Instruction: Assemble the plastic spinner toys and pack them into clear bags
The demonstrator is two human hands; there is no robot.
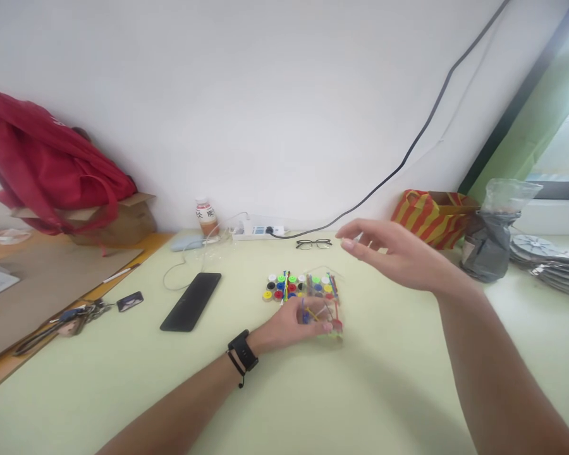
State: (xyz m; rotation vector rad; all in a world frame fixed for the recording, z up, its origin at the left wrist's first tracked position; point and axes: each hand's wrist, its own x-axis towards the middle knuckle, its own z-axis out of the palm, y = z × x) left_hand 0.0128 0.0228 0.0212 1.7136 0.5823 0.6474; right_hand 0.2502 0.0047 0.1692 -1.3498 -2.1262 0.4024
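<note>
My left hand (296, 323) rests low over the table, its thumb and fingers closed around a small clear container (336, 316) with red, yellow and blue pieces showing in it. Its right end sticks out past my fingertips. Just behind lies a group of small round coloured pieces (291, 287), white, green, black, red, blue and yellow, in rows with thin multicoloured strips between them. Part of this group is hidden by my left hand. My right hand (391, 256) is raised to the right, fingers curved and a little apart from the thumb, touching nothing that I can make out.
A black phone (191, 302) lies left of my hands, with keys (76, 319) farther left. Eyeglasses (313, 244), a power strip (258, 232) and a drink bottle (206, 217) stand along the wall. A striped bag (427, 218) and a grey bag (487, 246) are at right.
</note>
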